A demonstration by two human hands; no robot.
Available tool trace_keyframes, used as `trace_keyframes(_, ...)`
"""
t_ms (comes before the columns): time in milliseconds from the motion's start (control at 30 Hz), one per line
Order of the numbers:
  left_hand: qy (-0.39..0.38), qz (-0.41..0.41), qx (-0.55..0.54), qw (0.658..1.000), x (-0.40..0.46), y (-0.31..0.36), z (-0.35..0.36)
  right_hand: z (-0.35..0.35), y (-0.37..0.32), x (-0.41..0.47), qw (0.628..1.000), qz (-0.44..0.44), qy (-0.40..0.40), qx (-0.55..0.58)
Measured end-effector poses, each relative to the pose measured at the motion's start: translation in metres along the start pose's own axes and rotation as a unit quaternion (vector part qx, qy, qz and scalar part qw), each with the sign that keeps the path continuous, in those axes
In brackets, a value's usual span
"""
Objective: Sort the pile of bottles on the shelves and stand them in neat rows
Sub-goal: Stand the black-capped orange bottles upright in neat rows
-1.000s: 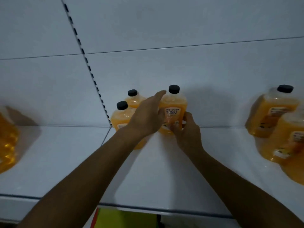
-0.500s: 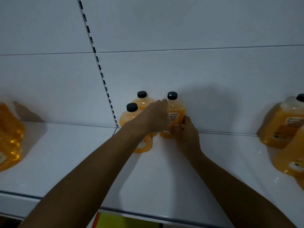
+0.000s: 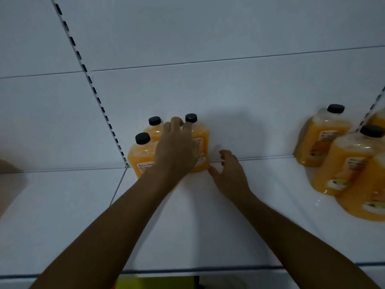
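Note:
Three orange juice bottles with black caps stand upright against the back wall of the white shelf [image 3: 208, 226]: one at the back left [image 3: 154, 127], one in front of it [image 3: 141, 155], and one to the right [image 3: 203, 142]. My left hand [image 3: 177, 151] lies over the right bottle, with the fingers bent around its shoulder by the neck. Just right of that bottle's base, my right hand [image 3: 229, 170] hovers over the shelf, fingers loosely spread and holding nothing.
A pile of more orange bottles [image 3: 350, 161] leans at the right end of the shelf. A slotted upright [image 3: 98, 97] runs up the back wall behind the left bottles. The shelf's front edge [image 3: 187, 270] crosses the bottom.
My right hand has let go of the right bottle and drawn back to the right. The bottle now stands against the back wall beside the other two. My left hand stays on it.

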State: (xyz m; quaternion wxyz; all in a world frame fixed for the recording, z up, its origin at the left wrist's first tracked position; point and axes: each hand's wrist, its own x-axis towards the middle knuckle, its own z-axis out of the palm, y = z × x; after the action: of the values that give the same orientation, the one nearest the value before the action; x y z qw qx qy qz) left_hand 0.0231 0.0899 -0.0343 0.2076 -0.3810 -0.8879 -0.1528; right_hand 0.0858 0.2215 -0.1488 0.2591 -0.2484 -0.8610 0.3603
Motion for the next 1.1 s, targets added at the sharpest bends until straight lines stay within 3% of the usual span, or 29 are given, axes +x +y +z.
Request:
trace_keyframes(67, 0.062, 0.053, -0.042, 0.996, -0.004, 0.009, 0.003, -0.010, 0.007, -0.006, 1.000, 0.004, 0.011, -0.011)
trace_keyframes(100, 0.056, 0.076, -0.066, 0.993, -0.006, 0.015, 0.007, -0.016, 0.012, -0.010, 1.000, 0.009, 0.020, -0.017)
trace_keyframes(200, -0.026, 0.105, -0.137, 0.985, -0.007, 0.043, 0.025, -0.039, 0.025, -0.022, 0.998, 0.029, 0.055, -0.030)
trace_keyframes(367, -0.099, 0.151, -0.255, 0.950, -0.006, 0.100, 0.059, -0.090, 0.045, -0.055, 0.988, 0.089, 0.125, -0.028)
trace_keyframes(633, -0.181, 0.237, -0.420, 0.857, -0.019, 0.203, 0.086, -0.179, 0.077, -0.118, 0.941, 0.092, 0.323, -0.045)
trace_keyframes(767, -0.169, 0.224, -0.469, 0.838, -0.032, 0.240, 0.085, -0.213, 0.109, -0.133, 0.906, 0.137, 0.394, -0.068)
trace_keyframes(867, -0.149, 0.171, -0.480, 0.848, -0.034, 0.260, 0.088, -0.231, 0.132, -0.133, 0.912, 0.166, 0.366, -0.079)
trace_keyframes(1033, -0.111, 0.107, -0.499, 0.853, -0.037, 0.277, 0.090, -0.248, 0.153, -0.125, 0.976, 0.143, 0.163, 0.014)
trace_keyframes(1100, -0.103, 0.099, -0.503, 0.852, -0.042, 0.280, 0.087, -0.250, 0.160, -0.123, 0.981, 0.120, 0.150, 0.020)
